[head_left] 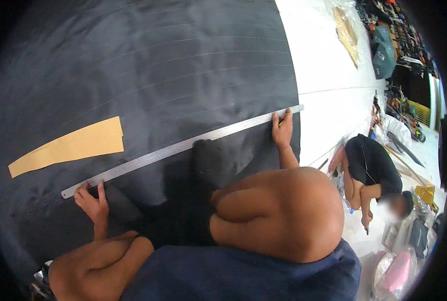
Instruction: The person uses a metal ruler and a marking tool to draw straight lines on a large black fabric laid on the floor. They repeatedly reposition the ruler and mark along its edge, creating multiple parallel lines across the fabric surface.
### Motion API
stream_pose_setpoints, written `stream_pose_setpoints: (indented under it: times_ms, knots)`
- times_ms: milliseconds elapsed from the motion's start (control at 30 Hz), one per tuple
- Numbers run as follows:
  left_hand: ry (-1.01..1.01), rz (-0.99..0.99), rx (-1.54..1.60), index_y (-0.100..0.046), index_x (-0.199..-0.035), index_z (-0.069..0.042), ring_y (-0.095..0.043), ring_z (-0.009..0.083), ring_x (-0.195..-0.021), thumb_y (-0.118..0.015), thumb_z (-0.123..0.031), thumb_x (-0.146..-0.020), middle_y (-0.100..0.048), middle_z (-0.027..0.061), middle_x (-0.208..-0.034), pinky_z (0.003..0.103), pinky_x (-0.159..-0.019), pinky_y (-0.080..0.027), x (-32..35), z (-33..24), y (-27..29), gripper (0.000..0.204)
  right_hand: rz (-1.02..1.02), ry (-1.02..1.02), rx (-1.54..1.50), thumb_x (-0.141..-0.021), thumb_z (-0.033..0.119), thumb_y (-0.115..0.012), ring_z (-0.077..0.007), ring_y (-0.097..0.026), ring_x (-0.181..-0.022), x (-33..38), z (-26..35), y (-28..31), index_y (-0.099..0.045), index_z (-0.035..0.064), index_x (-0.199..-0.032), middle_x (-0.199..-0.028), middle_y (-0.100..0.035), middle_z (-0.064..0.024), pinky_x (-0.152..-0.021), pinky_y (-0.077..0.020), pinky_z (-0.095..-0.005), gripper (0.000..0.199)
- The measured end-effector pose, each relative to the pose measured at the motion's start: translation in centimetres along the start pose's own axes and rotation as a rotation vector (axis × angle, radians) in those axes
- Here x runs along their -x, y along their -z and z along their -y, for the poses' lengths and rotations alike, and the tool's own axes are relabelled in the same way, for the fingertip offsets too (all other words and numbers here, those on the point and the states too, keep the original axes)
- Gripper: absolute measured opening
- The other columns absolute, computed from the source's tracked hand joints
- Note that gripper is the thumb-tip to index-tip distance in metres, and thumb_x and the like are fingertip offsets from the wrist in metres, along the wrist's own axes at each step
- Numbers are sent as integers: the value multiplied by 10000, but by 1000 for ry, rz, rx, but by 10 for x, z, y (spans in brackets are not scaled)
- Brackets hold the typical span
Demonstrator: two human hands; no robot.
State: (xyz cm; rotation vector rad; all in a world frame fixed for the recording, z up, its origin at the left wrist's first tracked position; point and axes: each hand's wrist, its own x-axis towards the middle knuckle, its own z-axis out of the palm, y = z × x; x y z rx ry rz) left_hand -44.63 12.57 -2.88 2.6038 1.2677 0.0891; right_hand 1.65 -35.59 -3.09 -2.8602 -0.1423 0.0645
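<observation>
A long metal ruler (171, 149) lies slantwise across a wide black sheet (193, 90) in front of me. Near the ruler's left end, my left hand (94, 204) presses its fingertips on the lower edge, thumb set apart from the fingers. My right hand (282, 133) holds down the far right end, which juts past the sheet's edge. A thin yellowish pencil-like stick (281, 122) shows between its fingers, too small to make out fully. Left of centre, a tan tapered cardboard pattern piece (75, 145) rests on the sheet above the ruler. Fine pale lines run across the black surface.
My bent knees (283, 215) rise close behind the ruler. At the right, a person in black (371, 168) crouches on the white floor (328, 60), holding a small dark stick. Clear plastic bags, one with pink contents (398, 271), lie nearby. Assorted goods crowd the far right.
</observation>
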Motion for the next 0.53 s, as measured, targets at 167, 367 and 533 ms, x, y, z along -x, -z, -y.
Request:
stream_pose_setpoints:
  times_ms: [167, 367, 533]
  knots:
    - [40, 37, 32, -549, -1240, 7, -464, 380, -1208, -743, -358, -901, -518, 208, -1255, 493, -1056, -332, -6, -10, -3, 536, -99, 26, 34, -1012, 370, -549, -434, -452, -1321, 4, -18, -10, -319, -115, -1468, -1388, -495, -293, -1149, -286, -524, 704]
    - [97, 46, 27, -510, -1355, 8, -405, 385, -1292, -754, -380, -893, -481, 222, -1341, 497, -1093, -314, -5, -9, -2, 651, -155, 98, -29, -1006, 355, -575, -426, -451, -1309, 3, -21, -15, -394, -115, -1389, -1464, -436, -293, -1096, -330, -510, 633]
    - [115, 30, 68, -484, -1420, -65, -299, 394, -1406, -769, -429, -866, -363, 241, -1480, 502, -1157, -266, -2, -4, -13, 722, -68, -26, -74, -979, 339, -631, -412, -480, -1275, -2, -7, -2, -370, -105, -1427, -1458, -459, -253, -1068, -357, -487, 683]
